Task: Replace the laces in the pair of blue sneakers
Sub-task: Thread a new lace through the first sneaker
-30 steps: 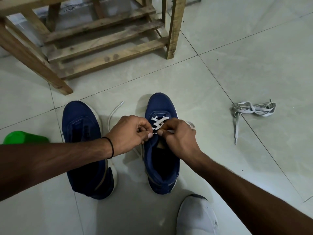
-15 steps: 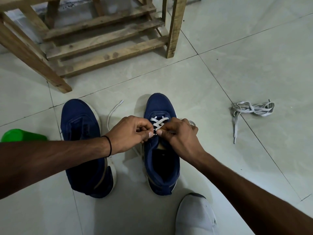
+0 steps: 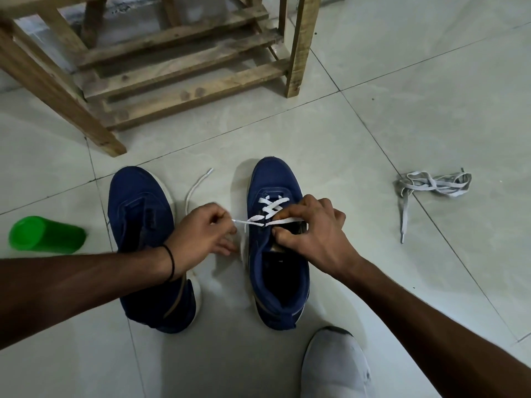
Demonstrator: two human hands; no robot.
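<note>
One green cup (image 3: 46,234) on its side on the floor (contents not visible). Right blue sneaker (image 3: 275,179) beside left blue sneaker (image 3: 138,196), parallel, toes pointing away, long axes near-to-far. Left hand (image 3: 198,234) fingers, pinching the white lace (image 3: 270,211), have drawn away leftward, pulling it taut; right hand (image 3: 313,234) fingers clamp it at the eyelets.

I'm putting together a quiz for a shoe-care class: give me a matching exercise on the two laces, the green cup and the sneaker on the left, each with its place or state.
Things:
1. white lace
2. grey lace
3. green cup
4. left-hand sneaker

Place or state:
A. lying on its side, far left
B. loose tangle on the tiles, off to the right
C. no lace showing in it
D. crisscrossed in the right-hand sneaker

Pairs: 1-D, 2-B, 3-A, 4-C
</note>
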